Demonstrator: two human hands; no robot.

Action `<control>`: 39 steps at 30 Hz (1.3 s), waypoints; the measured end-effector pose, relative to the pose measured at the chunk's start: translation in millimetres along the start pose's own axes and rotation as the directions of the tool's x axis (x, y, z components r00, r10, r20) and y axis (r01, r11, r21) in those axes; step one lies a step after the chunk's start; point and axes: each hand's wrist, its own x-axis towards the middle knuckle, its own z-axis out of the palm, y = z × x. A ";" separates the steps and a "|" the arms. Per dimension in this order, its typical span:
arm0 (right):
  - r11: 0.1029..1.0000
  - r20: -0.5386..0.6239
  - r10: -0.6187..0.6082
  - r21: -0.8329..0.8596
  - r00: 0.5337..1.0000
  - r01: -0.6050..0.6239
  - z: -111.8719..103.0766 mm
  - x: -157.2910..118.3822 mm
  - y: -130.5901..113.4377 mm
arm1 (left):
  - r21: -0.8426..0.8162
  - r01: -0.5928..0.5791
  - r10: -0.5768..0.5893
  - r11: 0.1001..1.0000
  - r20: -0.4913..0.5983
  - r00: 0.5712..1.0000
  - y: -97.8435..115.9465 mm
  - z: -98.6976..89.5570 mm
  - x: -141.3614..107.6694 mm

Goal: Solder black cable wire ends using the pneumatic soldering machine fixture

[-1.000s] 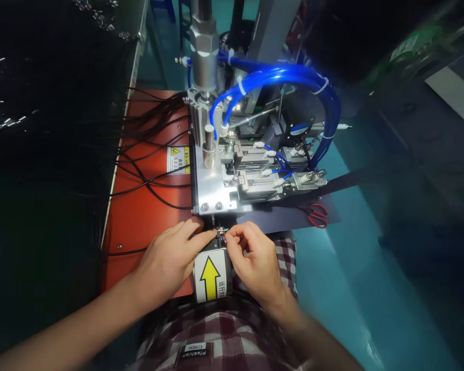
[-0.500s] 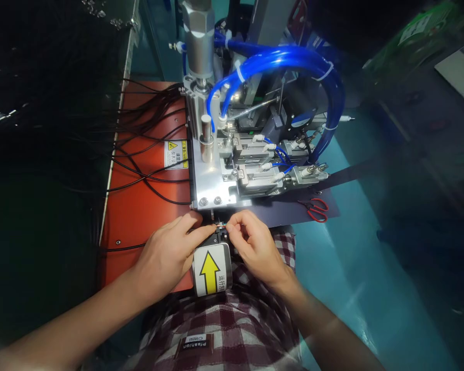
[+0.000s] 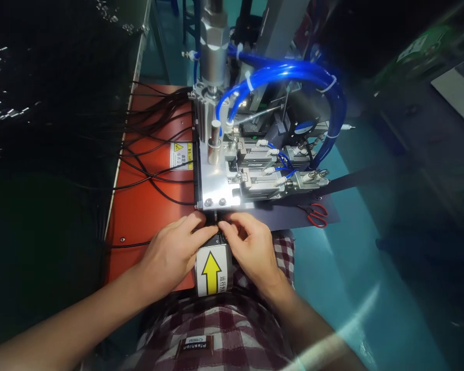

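Both hands meet at the front edge of a metal machine point(image 3: 214, 188), just above a white label with a yellow arrow point(image 3: 212, 270). My left hand point(image 3: 174, 247) has its thumb and bent fingers closed at the small black fixture point(image 3: 217, 240). From the other side, my right hand point(image 3: 253, 245) reaches to the same spot, thumb and forefinger drawn together, their tips close to my left thumb. Whatever lies between the fingertips is too small and hidden to name.
Black cables cross the red-orange plate point(image 3: 150, 216) on the left. Thick blue hoses point(image 3: 290, 72) arch over the machine's cylinders. Red-handled scissors point(image 3: 317, 215) lie on the dark plate at the right. A checked garment point(image 3: 232, 335) is below.
My right thumb and fingers have moved inward and forward, closer to my left thumb. The small coloured piece seen between the fingertips is now hidden. The view has shifted slightly.
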 end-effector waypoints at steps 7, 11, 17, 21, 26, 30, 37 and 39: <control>0.987 -0.077 -0.144 -0.078 0.987 0.138 4.7 2.7 -3.5 | 0.013 -0.013 0.013 1.000 -0.006 1.000 -0.1 0.0 1.2; 0.997 -0.024 -0.054 0.062 0.998 0.055 3.8 0.4 3.9 | 0.017 -0.009 0.009 1.000 0.001 1.000 -0.8 0.8 0.5; 0.806 0.134 0.318 0.484 0.938 -0.342 10.0 0.4 9.7 | -0.001 -0.003 0.003 1.000 0.026 1.000 -1.3 0.8 -1.9; 0.597 0.326 0.417 0.606 0.848 -0.526 8.6 4.9 12.2 | 0.003 -0.001 0.001 1.000 0.016 1.000 0.3 0.7 -1.8; 0.583 0.310 0.373 0.655 0.875 -0.481 5.1 4.6 17.0 | 0.013 -0.007 0.007 1.000 0.016 1.000 0.1 1.2 -0.6; 0.707 0.267 0.323 0.570 0.908 -0.419 5.2 3.7 14.1 | 0.044 -0.026 0.026 0.999 0.013 1.000 1.0 -0.2 0.6; 0.712 0.355 0.286 0.543 0.890 -0.445 5.6 7.3 16.4 | 0.249 -0.016 -0.023 0.968 0.154 0.988 12.7 -5.1 -5.0; 0.647 0.408 0.295 0.580 0.864 -0.495 6.1 8.0 17.7 | 0.237 -0.005 -0.034 0.971 0.161 0.986 13.8 -4.8 -6.5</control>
